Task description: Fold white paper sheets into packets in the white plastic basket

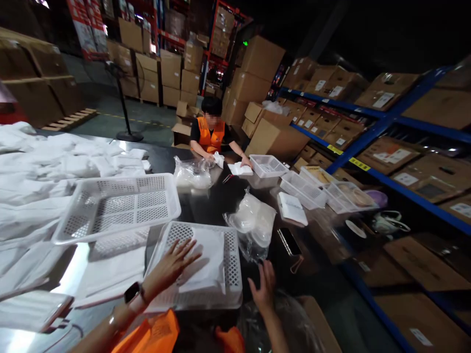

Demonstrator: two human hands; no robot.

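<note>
My left hand (176, 267), a watch on its wrist, is spread over a flat white sheet (211, 260). It partly overlaps the sheet; whether it presses on it I cannot tell. The sheet lies on a white perforated plastic basket (232, 267), which looks upside down. To the right of that basket, my right hand (263, 287) has its fingers apart and holds nothing. Just beyond its fingertips is a clear plastic bag (253, 220) with white contents, lying on the dark table.
Another white basket (79, 230) stands at left beside piled white cloth-like packets (29, 166). A phone (289, 241) and white stack (292, 208) lie at right. Across the table, a person in an orange vest (211, 137) handles white items. Blue shelving (371, 135) holds cartons.
</note>
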